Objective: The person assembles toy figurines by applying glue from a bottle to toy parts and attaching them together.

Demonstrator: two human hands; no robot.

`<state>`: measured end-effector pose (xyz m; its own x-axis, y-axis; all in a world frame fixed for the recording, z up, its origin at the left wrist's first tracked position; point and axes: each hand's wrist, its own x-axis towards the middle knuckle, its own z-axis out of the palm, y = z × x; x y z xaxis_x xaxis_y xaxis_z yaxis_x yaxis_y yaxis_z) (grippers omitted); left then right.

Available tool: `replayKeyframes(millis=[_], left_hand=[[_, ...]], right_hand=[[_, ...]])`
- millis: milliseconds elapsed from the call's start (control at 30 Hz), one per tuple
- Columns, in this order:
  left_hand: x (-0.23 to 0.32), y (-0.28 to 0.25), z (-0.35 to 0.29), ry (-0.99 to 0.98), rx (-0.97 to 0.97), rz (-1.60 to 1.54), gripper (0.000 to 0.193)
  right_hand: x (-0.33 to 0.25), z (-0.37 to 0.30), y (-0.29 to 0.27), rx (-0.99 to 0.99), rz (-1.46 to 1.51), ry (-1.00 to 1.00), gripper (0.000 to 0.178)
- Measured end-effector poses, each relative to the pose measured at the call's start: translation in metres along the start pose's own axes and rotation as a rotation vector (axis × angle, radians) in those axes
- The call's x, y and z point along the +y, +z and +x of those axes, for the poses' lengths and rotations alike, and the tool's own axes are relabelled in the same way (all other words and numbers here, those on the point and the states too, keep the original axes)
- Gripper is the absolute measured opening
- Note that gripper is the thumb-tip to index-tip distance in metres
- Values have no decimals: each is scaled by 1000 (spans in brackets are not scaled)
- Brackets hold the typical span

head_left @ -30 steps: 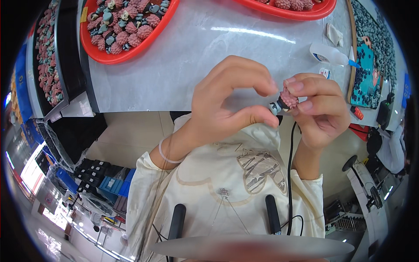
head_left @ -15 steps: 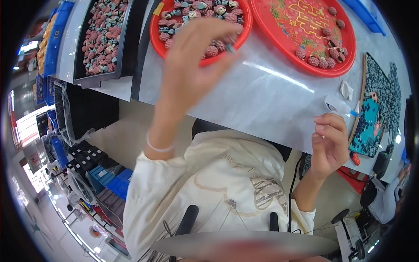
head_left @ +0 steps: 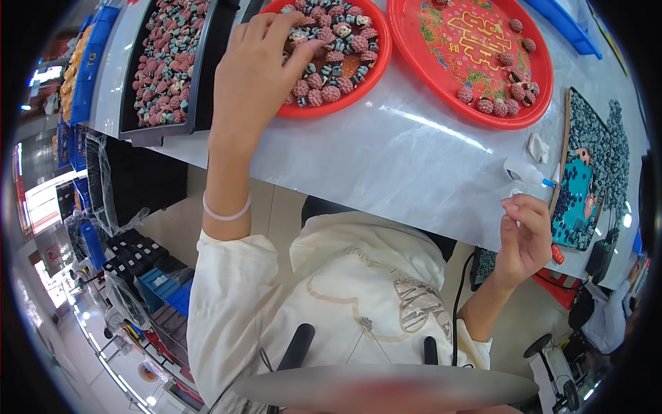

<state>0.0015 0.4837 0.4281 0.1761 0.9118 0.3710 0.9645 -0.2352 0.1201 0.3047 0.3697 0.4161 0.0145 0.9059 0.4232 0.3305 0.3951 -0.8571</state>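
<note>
My left hand (head_left: pixel 252 86) reaches over the left rim of a red round tray (head_left: pixel 379 76), thumb spread from the fingers and nothing visible between them. Small pink, bumpy, berry-like pieces (head_left: pixel 358 43) with dark and teal parts crowd this tray. My right hand (head_left: pixel 527 241) hovers at the table's front edge, fingers curled and thumb close to the index finger; anything pinched there is too small to make out. Just beyond it lies a small white bottle (head_left: pixel 522 170) with a blue tip. A larger red tray (head_left: pixel 431 58), patterned in gold, carries several pink berry-like pieces along its right side.
At left stands a black bin (head_left: pixel 196 83) of loose pink and teal pieces. A crumpled white tissue (head_left: pixel 538 148) lies near a teal tray (head_left: pixel 578 193) with many small dark pieces. Blue crates (head_left: pixel 93 62) border the far left. A person in light clothing (head_left: pixel 614 321) is at far right.
My left hand has moved left and away, from above the red tray's front to its left side, its thumb spread out. My right hand has barely moved. The whole view has shifted slightly.
</note>
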Motion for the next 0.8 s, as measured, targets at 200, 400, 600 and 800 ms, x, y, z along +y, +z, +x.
replayKeyframes(millis=[200, 400, 600, 800], left_hand=[[7, -2, 0, 121, -42, -130, 25], [21, -7, 0, 277, -171, -310, 23], [26, -17, 7, 156, -200, 27, 26], [60, -11, 83, 430, -187, -238, 24]], right_hand=[[1, -1, 1, -14, 33, 4, 17], [-1, -3, -6, -17, 44, 35, 17], [1, -8, -16, 7, -1, 41, 15], [-2, -11, -27, 67, 9, 49, 14]])
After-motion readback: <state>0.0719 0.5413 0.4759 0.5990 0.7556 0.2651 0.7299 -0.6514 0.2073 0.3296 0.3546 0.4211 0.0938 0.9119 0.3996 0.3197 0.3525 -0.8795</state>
